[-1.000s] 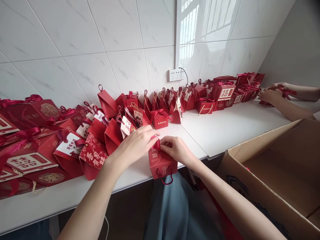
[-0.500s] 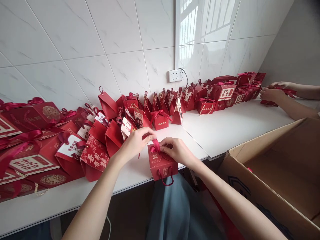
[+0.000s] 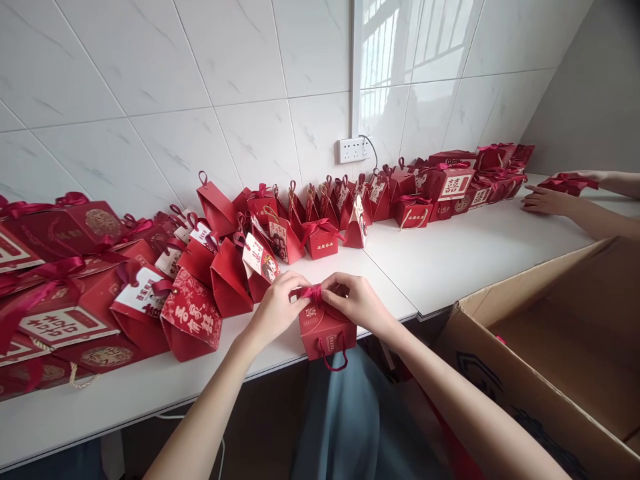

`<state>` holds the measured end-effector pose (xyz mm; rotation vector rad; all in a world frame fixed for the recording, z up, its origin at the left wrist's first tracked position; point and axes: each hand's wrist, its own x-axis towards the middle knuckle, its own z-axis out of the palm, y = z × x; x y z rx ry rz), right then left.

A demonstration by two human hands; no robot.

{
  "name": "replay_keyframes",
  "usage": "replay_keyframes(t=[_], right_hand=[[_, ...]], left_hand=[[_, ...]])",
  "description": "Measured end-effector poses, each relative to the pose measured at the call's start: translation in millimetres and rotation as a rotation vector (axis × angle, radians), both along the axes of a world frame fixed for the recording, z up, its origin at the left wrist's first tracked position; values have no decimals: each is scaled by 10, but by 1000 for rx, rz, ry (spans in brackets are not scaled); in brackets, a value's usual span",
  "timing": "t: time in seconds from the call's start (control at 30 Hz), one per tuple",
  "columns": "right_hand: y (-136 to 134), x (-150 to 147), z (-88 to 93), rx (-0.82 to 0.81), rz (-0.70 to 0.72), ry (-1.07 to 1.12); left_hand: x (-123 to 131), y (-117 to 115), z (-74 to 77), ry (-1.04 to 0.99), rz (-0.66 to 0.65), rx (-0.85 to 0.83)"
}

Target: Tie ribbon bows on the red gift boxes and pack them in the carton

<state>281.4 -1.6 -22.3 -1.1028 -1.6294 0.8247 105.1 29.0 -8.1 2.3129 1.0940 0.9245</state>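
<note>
A small red gift box (image 3: 327,337) with a dark red cord handle stands at the front edge of the white table, right before me. On its top is a red ribbon (image 3: 313,294), gathered into a bow or knot. My left hand (image 3: 283,301) pinches the ribbon on the left side of the knot. From the right, my right hand (image 3: 353,300) pinches it close to the knot, with the fingers resting over the box top. Part of the ribbon is hidden under my fingertips.
Rows of red gift boxes (image 3: 190,313) line the wall side of the white table (image 3: 390,267). An open cardboard box (image 3: 480,347) stands at the right below the table edge. A co-worker's hands (image 3: 550,200) touch another red box (image 3: 570,184) at the far right. A socket strip (image 3: 353,151) is on the wall.
My left hand has moved down and outward, and the raised ribbon loop now lies low between both hands. The co-worker's hands have lowered and spread apart at their box.
</note>
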Motion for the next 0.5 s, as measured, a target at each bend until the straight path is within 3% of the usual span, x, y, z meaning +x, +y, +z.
replay_keyframes(t=[0.2, 0.37, 0.5], right_hand=[[-8, -7, 4, -13, -22, 21], [-5, 7, 2, -25, -21, 31], [-14, 25, 4, -18, -13, 38]], left_hand=[[47, -171, -10, 105, 95, 84], [93, -262, 47, 94, 47, -30], [138, -279, 36, 5, 111, -101]])
